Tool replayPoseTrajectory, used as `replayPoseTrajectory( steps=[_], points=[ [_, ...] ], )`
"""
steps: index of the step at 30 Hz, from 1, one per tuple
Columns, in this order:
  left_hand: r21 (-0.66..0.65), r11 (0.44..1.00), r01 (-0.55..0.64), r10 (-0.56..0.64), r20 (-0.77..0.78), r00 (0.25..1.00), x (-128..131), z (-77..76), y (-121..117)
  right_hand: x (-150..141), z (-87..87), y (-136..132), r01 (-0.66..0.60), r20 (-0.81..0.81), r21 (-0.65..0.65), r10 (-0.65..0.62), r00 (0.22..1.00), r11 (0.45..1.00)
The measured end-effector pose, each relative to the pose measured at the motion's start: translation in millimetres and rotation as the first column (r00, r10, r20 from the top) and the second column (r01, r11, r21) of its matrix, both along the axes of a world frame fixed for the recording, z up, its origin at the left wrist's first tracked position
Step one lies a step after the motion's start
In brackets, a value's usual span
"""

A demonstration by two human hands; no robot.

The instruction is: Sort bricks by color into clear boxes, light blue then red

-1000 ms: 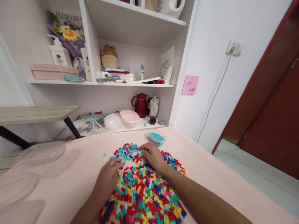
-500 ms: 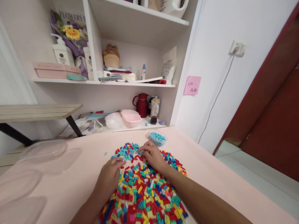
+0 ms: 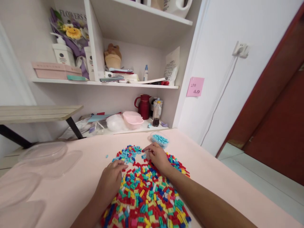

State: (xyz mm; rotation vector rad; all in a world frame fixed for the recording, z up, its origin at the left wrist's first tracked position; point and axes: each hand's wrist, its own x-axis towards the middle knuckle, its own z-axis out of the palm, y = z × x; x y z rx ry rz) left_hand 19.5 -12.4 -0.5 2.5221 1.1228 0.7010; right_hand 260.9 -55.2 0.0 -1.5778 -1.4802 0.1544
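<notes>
Right hand (image 3: 157, 157), half-open, its hold unclear, touches the brick pile (image 3: 147, 193), whose long axis runs forward.

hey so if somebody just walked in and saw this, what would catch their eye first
Probably the big spread of mixed bright bricks on the pale pink tabletop, with the left hand at its left edge and the right hand over its far part. Next, the clear tub of light blue pieces just beyond the right hand, then the dark red jug on the shelf behind.
</notes>
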Motion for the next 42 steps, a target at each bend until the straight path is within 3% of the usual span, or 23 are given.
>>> replayPoseTrajectory(
  steps=[8,23,30,34,38,42],
  points=[
    [-0.006,1.000,0.012,-0.012,-0.010,1.000,1.0,0.6,0.6,2.6,-0.2,-1.3,0.064,0.288,-0.142,-0.021,0.957,0.988],
    [-0.001,1.000,0.001,-0.001,0.021,1.000,1.2,-2.1,5.2,3.6,14.6,-2.5,0.091,0.407,-0.277,0.031,0.913,0.957],
    [0.001,1.000,0.006,-0.006,0.023,1.000,0.0,-4.4,7.1,0.6,20.3,-5.6,0.105,0.446,-0.272,0.029,0.895,0.957],
    [0.019,1.000,0.016,-0.017,0.048,0.999,-1.2,-6.2,8.7,6.4,25.2,-4.2,0.104,0.411,-0.211,-0.009,0.912,0.972],
    [0.032,0.999,0.012,-0.013,0.048,0.999,-1.7,-6.3,9.3,25.0,37.6,-4.8,0.125,0.366,-0.008,-0.114,0.923,0.992],
    [0.045,0.999,0.007,-0.010,0.068,0.998,-1.8,-7.3,9.8,54.5,47.1,-8.5,0.244,0.236,0.140,-0.271,0.933,0.960]
  ],
)
